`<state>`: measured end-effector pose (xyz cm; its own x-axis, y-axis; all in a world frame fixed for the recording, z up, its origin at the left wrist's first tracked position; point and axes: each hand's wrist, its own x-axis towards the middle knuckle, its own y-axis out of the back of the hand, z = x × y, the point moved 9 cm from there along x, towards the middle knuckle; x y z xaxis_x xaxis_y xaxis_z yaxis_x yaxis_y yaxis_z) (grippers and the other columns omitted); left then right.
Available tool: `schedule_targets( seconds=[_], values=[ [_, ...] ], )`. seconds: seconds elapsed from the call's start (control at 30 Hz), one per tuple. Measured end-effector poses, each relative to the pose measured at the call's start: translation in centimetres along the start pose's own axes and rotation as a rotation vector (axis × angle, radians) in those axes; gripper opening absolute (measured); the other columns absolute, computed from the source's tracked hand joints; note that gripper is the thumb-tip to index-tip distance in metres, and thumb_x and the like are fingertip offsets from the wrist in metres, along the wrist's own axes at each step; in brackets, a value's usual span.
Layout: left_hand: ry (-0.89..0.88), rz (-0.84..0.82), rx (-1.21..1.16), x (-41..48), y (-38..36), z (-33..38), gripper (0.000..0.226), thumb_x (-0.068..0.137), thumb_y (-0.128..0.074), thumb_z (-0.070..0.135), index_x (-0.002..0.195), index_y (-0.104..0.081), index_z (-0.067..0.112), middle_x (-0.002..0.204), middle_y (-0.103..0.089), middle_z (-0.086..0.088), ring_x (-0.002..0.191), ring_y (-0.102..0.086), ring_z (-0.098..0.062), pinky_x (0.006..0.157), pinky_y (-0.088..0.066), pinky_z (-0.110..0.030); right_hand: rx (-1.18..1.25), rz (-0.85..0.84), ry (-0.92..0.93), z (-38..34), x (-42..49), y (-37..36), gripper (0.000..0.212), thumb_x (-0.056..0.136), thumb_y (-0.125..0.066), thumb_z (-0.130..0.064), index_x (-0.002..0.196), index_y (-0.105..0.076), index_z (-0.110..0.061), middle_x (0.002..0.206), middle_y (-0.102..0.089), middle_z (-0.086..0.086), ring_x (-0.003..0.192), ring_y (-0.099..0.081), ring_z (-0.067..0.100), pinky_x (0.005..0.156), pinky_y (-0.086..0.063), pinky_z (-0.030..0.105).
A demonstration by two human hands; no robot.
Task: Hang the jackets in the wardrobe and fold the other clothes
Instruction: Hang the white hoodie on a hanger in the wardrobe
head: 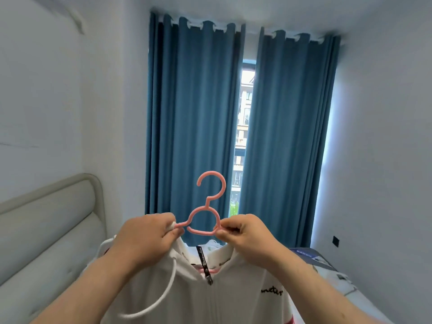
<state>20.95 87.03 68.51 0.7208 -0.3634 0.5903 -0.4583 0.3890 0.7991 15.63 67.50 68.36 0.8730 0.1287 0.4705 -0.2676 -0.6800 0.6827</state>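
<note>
Closest to my view hangs the white jacket [233,291], zipped up the front. Its collar is draped over a pink hanger [208,203], and a white cord [171,277] loops down its left side. Both hands are raised in front of blue curtains [194,113]. The left hand [142,237] has its grip clenched on the hanger's left arm, seemingly with a bit of white fabric caught in it, though I can't be sure from here. The right hand [247,235] pinches the hanger's right arm just beside the central ring. The hook stands upright above both hands. A padded headboard [46,218] sits at the left.
</note>
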Motion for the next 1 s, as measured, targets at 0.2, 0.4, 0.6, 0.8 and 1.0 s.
schedule_targets(
  seconds=[0.2, 0.4, 0.6, 0.8, 1.0],
  values=[
    [0.097, 0.084, -0.039, 2.0, 2.0, -5.1, 0.04, 0.093, -0.047, 0.057, 0.072, -0.051, 0.023, 0.062, -0.055, 0.01, 0.061, -0.05, -0.008, 0.05, -0.029, -0.027, 0.109, 0.156, -0.1, 2.3, -0.2, 1.7, 0.016, 0.088, -0.06, -0.025, 0.095, -0.072, -0.033, 0.094, -0.066, -0.018, 0.09, -0.062, 0.001, 0.078, -0.05, 0.019],
    [0.144, 0.096, -0.033, 3.2, 2.9, -6.9, 0.039, 0.093, -0.048, 0.056, 0.072, -0.053, 0.024, 0.063, -0.058, 0.009, 0.064, -0.053, -0.007, 0.054, -0.036, -0.029, -0.151, 0.282, 0.19, 1.0, 0.0, 0.4, 0.036, 0.08, -0.075, -0.018, 0.114, -0.065, -0.03, 0.106, -0.059, -0.029, 0.103, -0.057, -0.003, 0.087, -0.041, 0.009],
    [0.212, 0.136, 0.025, 3.3, 4.5, -7.2, 0.04, 0.091, -0.047, 0.058, 0.073, -0.053, 0.023, 0.065, -0.057, 0.008, 0.067, -0.054, -0.013, 0.055, -0.035, -0.03, -0.38, 0.541, 0.421, -0.3, 0.1, 0.8, 0.018, 0.076, -0.076, -0.003, 0.089, -0.067, -0.011, 0.099, -0.063, -0.001, 0.091, -0.059, 0.02, 0.083, -0.049, 0.025],
    [0.346, 0.18, 0.092, 2.6, 6.1, -6.5, 0.039, 0.093, -0.047, 0.055, 0.071, -0.049, 0.023, 0.072, -0.059, 0.009, 0.076, -0.058, -0.02, 0.058, -0.036, -0.031, -0.436, 0.473, 0.548, -1.7, 1.2, -0.1, 0.018, 0.082, -0.069, -0.015, 0.068, -0.057, -0.018, 0.064, -0.054, -0.006, 0.061, -0.049, 0.019, 0.06, -0.042, 0.029],
    [0.501, 0.212, 0.086, 1.4, 7.6, -5.4, 0.039, 0.093, -0.053, 0.051, 0.067, -0.049, 0.022, 0.07, -0.057, 0.01, 0.074, -0.055, -0.022, 0.059, -0.035, -0.03, 0.172, -0.046, -0.003, 3.5, 3.7, -5.8, 0.03, 0.094, -0.056, -0.031, 0.066, -0.049, -0.021, 0.066, -0.062, -0.003, 0.059, -0.054, 0.007, 0.059, -0.045, 0.026]
  ],
)
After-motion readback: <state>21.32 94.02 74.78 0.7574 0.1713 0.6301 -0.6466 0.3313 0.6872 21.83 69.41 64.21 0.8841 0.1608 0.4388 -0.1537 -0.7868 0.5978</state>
